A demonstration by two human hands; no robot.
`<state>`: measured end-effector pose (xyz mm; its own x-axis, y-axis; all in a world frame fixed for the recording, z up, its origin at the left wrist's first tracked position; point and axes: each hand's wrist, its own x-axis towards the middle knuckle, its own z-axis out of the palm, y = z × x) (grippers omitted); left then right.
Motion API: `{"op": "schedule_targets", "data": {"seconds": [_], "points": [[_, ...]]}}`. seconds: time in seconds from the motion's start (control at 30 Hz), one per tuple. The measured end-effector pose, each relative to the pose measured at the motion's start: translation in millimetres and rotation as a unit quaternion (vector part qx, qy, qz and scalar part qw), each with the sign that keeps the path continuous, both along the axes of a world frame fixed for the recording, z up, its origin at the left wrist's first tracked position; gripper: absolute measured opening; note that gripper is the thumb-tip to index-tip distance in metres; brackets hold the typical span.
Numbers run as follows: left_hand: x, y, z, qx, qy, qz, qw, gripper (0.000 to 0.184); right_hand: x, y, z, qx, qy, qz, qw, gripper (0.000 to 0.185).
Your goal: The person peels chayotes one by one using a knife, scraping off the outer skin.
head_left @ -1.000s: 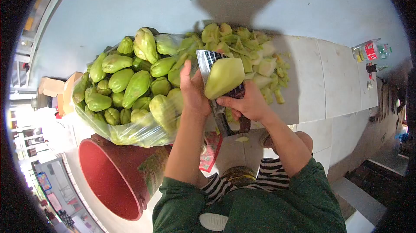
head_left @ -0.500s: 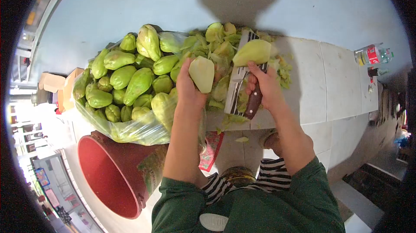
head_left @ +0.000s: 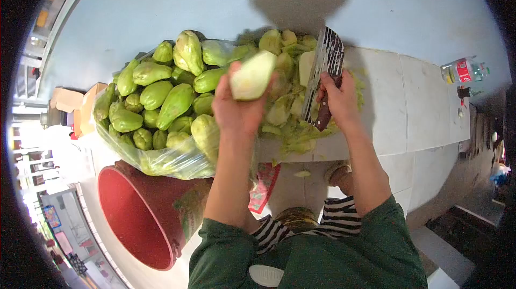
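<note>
My left hand (head_left: pixel 240 107) holds a peeled pale green chayote half (head_left: pixel 254 76), its flat cut face turned up. In my right hand (head_left: pixel 341 98) is a cleaver (head_left: pixel 324 69) with a brown handle and a striped, wide blade pointing away from me. Another pale cut piece (head_left: pixel 307 67) shows just left of the blade, partly hidden by it. Peelings and cut pieces (head_left: pixel 279 110) are heaped beneath and between the hands. To the left, a clear plastic bag (head_left: pixel 156 164) is full of whole green chayotes (head_left: pixel 174 105).
A red bucket (head_left: pixel 134 216) lies tilted below the bag. Cardboard boxes (head_left: pixel 88 109) are at the left. A plastic bottle (head_left: pixel 466 70) with a red label is at the far right of the tiled ledge (head_left: pixel 424 101), which runs along a pale wall.
The chayote has been split; my left hand has one half and has raised and turned it. The other piece, earlier at my right hand, is no longer held there. The cleaver now points upward.
</note>
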<state>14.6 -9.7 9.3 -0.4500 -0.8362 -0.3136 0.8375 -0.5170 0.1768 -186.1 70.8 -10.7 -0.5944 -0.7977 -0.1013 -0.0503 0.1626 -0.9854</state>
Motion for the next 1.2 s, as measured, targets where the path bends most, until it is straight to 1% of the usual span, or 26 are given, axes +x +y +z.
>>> {"op": "schedule_targets", "data": {"seconds": [0.03, 0.07, 0.1, 0.17, 0.2, 0.23, 0.3, 0.33, 0.37, 0.43, 0.47, 0.5, 0.57, 0.6, 0.67, 0.7, 0.77, 0.8, 0.87, 0.9, 0.97, 1.0, 1.07, 1.2], "points": [[3.0, -1.9, 1.6, -0.065, 0.03, 0.054, 0.996, 0.038, -2.2, 1.5, 2.0, 0.001, -0.008, -0.004, 1.0, 0.021], [11.6, -4.6, -5.4, -0.153, 0.133, 0.029, 0.979, 0.039, -3.8, 3.1, 3.8, 0.002, -0.016, -0.009, 1.0, 0.022], [14.5, -7.4, -5.4, -0.152, 0.133, 0.026, 0.979, 0.039, -6.7, 5.0, 5.9, 0.002, -0.016, -0.011, 1.0, 0.022], [20.6, -11.1, -5.6, 0.0, 0.023, 0.043, 0.999, 0.039, -17.5, 8.2, 8.2, 0.02, -0.032, -0.015, 0.999, 0.021], [20.4, -9.1, -2.1, -0.026, 0.03, 0.047, 0.998, 0.045, -22.4, 8.2, 13.3, 0.027, -0.031, -0.003, 0.999, 0.024], [22.8, -9.4, 3.0, -0.027, 0.03, 0.051, 0.998, 0.045, -23.1, 7.6, 16.6, 0.027, -0.031, 0.001, 0.999, 0.024], [24.4, -10.1, 18.1, -0.118, 0.09, 0.089, 0.985, 0.053, -26.7, 12.9, 26.6, 0.055, -0.087, -0.034, 0.994, 0.025], [20.8, -7.2, 33.3, -0.098, 0.006, 0.038, 0.994, 0.056, -29.0, 15.1, 22.3, 0.044, -0.084, -0.013, 0.995, 0.026], [21.0, -9.4, 26.0, -0.098, 0.007, 0.036, 0.994, 0.056, -29.0, 16.1, 21.1, 0.044, -0.083, -0.015, 0.995, 0.026], [21.2, -13.4, 18.6, -0.056, 0.03, -0.084, 0.994, 0.055, -22.3, 15.9, 23.1, 0.084, -0.125, 0.057, 0.987, 0.025], [18.6, -11.5, 14.4, -0.046, -0.016, -0.058, 0.997, 0.052, -15.5, 17.5, 25.2, 0.061, -0.154, 0.085, 0.982, 0.027], [16.8, -10.4, 18.7, -0.047, -0.017, -0.056, 0.997, 0.052, -8.3, 17.5, 29.4, 0.061, -0.155, 0.087, 0.982, 0.027], [14.5, -8.7, 21.9, -0.085, -0.026, -0.042, 0.995, 0.053, 3.8, 19.0, 34.8, 0.101, -0.094, 0.155, 0.978, 0.04], [14.8, -9.8, 18.1, -0.084, -0.026, -0.042, 0.995, 0.053, 8.4, 19.0, 31.2, 0.101, -0.095, 0.155, 0.978, 0.04], [16.2, -13.1, 8.4, -0.143, -0.064, -0.058, 0.986, 0.053, 15.1, 18.4, 21.9, 0.073, -0.03, 0.221, 0.972, 0.044], [13.7, -11.0, 13.1, -0.143, -0.064, -0.057, 0.986, 0.053, 16.4, 18.8, 21.8, 0.073, -0.03, 0.222, 0.972, 0.044], [7.4, -5.4, 23.8, -0.067, -0.098, -0.007, 0.993, 0.05, 18.6, 19.6, 22.3, 0.132, 0.04, 0.25, 0.958, 0.046], [8.2, -6.1, 20.3, -0.065, -0.099, -0.009, 0.993, 0.05, 20.4, 19.8, 24.2, 0.133, 0.038, 0.249, 0.958, 0.046], [9.5, -8.9, 11.8, -0.138, -0.074, -0.033, 0.987, 0.049, 22.4, 18.7, 29.5, 0.097, 0.019, 0.229, 0.968, 0.046], [9.0, -8.2, 11.9, -0.138, -0.074, -0.034, 0.987, 0.049, 22.0, 18.6, 28.5, 0.098, 0.019, 0.228, 0.968, 0.046], [7.2, -6.3, 14.9, -0.137, -0.125, -0.045, 0.982, 0.049, 21.0, 17.7, 26.7, 0.078, 0.026, 0.224, 0.971, 0.046], [5.2, -5.6, 17.0, -0.137, -0.125, -0.046, 0.982, 0.049, 19.6, 17.7, 26.5, 0.078, 0.026, 0.224, 0.971, 0.046], [2.3, -4.0, 20.1, -0.112, -0.151, -0.033, 0.982, 0.05, 17.2, 18.4, 25.5, 0.113, 0.034, 0.242, 0.963, 0.045], [0.4, -3.8, 17.4, -0.125, -0.142, -0.041, 0.981, 0.051, 18.3, 18.5, 27.5, 0.108, 0.034, 0.241, 0.964, 0.045]]}}
